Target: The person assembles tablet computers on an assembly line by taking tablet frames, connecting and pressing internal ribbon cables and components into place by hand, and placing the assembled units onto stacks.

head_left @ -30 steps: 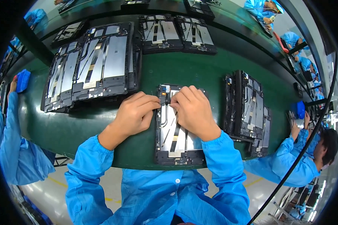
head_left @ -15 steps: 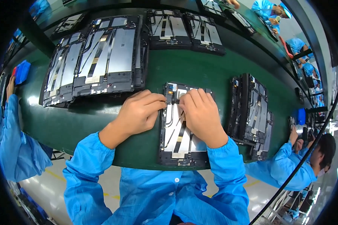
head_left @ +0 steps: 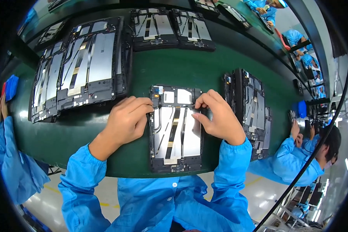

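On the table in front of me lies an opened tablet [head_left: 191, 135], its black frame around silver battery plates, dark flat cables and two white pads near the far end. My left hand [head_left: 129, 118] is closed, fingertips pinched together at the tablet's upper left edge. A thin dark line rises by those fingers, and what they pinch is too small to make out. Over the upper right edge, my right hand [head_left: 222, 118] has thumb and forefinger apart with nothing visible between them. Its fingertips are close to or touching the frame; I cannot tell which.
Stacked opened tablets [head_left: 87, 62] stand left on the green table [head_left: 170, 69], with another stack [head_left: 253, 104] at right. Two more tablets [head_left: 154, 25] lie at the back. A black cable [head_left: 303, 170] crosses the right side. Blue-sleeved people [head_left: 297, 162] work on both sides.
My right hand has moved off the tablet's upper middle to its right edge, its fingers spreading and uncovering the white pads. My left hand stays at the left edge. The whole view has shifted.
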The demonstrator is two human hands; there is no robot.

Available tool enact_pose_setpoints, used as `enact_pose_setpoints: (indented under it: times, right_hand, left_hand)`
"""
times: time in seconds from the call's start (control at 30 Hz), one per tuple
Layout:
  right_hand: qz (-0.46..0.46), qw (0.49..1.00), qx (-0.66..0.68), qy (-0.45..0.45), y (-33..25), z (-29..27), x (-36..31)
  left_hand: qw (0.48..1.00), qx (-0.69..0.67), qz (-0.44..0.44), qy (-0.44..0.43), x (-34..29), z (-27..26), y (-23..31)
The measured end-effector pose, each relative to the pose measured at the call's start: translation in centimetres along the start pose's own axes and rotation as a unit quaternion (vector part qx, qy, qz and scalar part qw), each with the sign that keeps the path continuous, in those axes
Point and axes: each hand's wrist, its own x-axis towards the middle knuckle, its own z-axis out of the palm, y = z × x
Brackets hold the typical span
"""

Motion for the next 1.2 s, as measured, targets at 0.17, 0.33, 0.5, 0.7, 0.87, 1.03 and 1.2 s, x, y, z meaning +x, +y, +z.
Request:
enact_pose_setpoints:
  times: [0.17, 0.33, 0.5, 0.7, 0.87, 1.03, 1.2]
  right_hand:
    - [0.043, 0.998, 0.035, -0.015, 0.6, 0.1, 0.1]
    - [0.057, 0.995, 0.078, -0.004, 0.6, 0.0, 0.1]
    - [0.036, 0.995, 0.086, 0.019, 0.8, 0.4, 0.0]
    - [0.032, 0.996, 0.087, 0.005, 0.9, 0.2, -0.2]
    - [0.036, 0.995, 0.096, 0.0, 1.0, 0.3, -0.3]
    - [0.023, 0.995, 0.098, 0.002, 1.3, 0.4, -0.5]
    - [0.021, 0.995, 0.096, 0.008, 1.2, 0.5, -0.4]
  left_hand:
    - [1.0, -0.003, -0.02, 0.007, 0.1, 0.4, 0.7]
    - [0.997, 0.058, -0.024, 0.037, -0.3, 1.0, 1.6]
    - [0.995, 0.092, -0.044, 0.02, -0.1, 0.8, 3.3]
    - [0.994, 0.085, -0.066, -0.003, -0.1, 0.8, 3.3]
    - [0.994, 0.08, -0.08, -0.008, -0.1, 0.9, 3.5]
    - [0.995, 0.075, -0.068, 0.006, -0.1, 1.4, 3.2]
    - [0.994, 0.087, -0.052, -0.03, 0.1, 1.0, 3.4]
